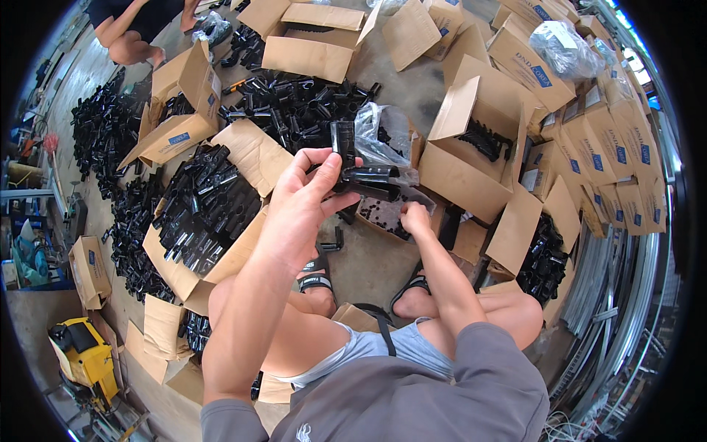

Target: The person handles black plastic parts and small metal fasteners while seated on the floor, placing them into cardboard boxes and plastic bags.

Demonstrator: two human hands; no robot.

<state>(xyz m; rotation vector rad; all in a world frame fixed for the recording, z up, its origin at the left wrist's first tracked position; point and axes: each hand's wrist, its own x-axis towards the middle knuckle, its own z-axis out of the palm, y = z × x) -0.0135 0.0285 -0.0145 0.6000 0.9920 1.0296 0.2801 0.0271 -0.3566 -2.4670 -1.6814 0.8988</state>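
Note:
In front of me my left hand (313, 180) is closed around a glossy black angled fitting (343, 138). One tube-like arm of it points up and another points right; I cannot tell whether it is one part or two. Lower and to the right, my right hand (416, 219) reaches into a small box lined with clear plastic (412, 195), its fingers drawn together. Small black pieces (379, 214) lie scattered in that box. Whatever the right fingertips pinch, if anything, is hidden. A loose black fitting (333, 240) lies on the floor near my left foot.
Heaps of black fittings (294, 110) cover the floor ahead and left. An open carton of fittings (202, 210) stands at my left, another carton (471, 140) at my right. Stacked cartons (604, 144) and metal lengths (626, 295) line the right side. Another person (121, 33) crouches far left.

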